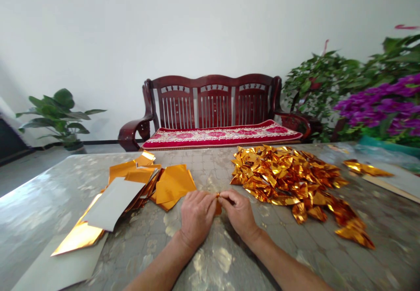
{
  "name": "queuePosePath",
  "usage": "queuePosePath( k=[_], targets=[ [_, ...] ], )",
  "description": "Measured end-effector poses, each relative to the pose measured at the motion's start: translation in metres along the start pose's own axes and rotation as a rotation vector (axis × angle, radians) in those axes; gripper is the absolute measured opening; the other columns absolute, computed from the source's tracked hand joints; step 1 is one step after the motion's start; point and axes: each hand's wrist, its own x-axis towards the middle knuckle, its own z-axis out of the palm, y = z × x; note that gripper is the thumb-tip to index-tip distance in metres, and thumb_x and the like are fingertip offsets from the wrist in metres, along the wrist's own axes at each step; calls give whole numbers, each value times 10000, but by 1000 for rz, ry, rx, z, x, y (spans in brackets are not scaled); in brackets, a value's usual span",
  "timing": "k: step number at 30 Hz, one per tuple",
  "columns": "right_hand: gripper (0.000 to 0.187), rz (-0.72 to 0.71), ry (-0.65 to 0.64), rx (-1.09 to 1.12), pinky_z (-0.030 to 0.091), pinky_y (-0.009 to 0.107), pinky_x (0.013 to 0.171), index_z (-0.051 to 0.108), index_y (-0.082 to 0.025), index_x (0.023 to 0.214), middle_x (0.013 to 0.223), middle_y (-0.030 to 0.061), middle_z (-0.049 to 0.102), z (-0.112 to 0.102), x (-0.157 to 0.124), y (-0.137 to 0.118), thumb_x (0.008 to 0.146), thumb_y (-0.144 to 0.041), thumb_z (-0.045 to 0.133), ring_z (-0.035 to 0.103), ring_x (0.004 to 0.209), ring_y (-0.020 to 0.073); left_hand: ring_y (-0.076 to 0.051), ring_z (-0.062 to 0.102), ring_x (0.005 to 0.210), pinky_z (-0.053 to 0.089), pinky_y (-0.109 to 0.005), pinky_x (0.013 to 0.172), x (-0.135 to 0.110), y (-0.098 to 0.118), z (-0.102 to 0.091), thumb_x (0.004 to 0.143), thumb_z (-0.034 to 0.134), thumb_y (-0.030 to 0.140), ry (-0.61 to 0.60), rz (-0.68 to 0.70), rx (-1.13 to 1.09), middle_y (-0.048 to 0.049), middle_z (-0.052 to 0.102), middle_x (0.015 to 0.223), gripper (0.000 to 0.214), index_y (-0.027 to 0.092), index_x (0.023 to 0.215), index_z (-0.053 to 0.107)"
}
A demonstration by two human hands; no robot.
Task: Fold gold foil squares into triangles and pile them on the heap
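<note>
My left hand and my right hand meet over the table in front of me. Between their fingertips they grip a small piece of gold foil paper, mostly covered by the fingers. Both hands are closed in a pinch. To the left lie loose gold foil sheets, some turned with the grey-white back up, like the sheet on top. On the right rises a heap of folded gold foil pieces, with several trailing toward the near right.
The table has a patterned, shiny cover. A pale board and clear plastic lie at its right end. Beyond stands a dark red wooden bench with a red patterned cushion. Plants and purple flowers flank it.
</note>
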Motion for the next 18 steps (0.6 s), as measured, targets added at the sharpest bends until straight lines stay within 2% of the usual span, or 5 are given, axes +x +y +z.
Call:
queuePosePath(
  k=[8,15,18],
  targets=[
    [146,-13,-17,-25,478,258,686,693,-208,740,707,7,649,-1,0,1,841,-220,587,605,692,163,-180,559,712,331,-329,696,0,0,-1,964,499,252,-23,26,41,-22,631,693,238,222,814,681],
    [144,39,-41,-116,476,264,677,684,-210,717,692,5,672,-4,0,-1,822,-199,586,610,671,167,-181,562,711,329,-328,688,0,-1,0,967,488,252,-45,44,69,-23,623,688,245,214,792,655],
    [78,32,-10,-207,476,275,673,678,-211,766,728,13,673,-5,1,-1,803,-199,610,608,680,172,-182,563,714,328,-327,687,0,-3,0,974,479,261,-71,39,77,-26,625,693,257,214,785,648]
  ],
)
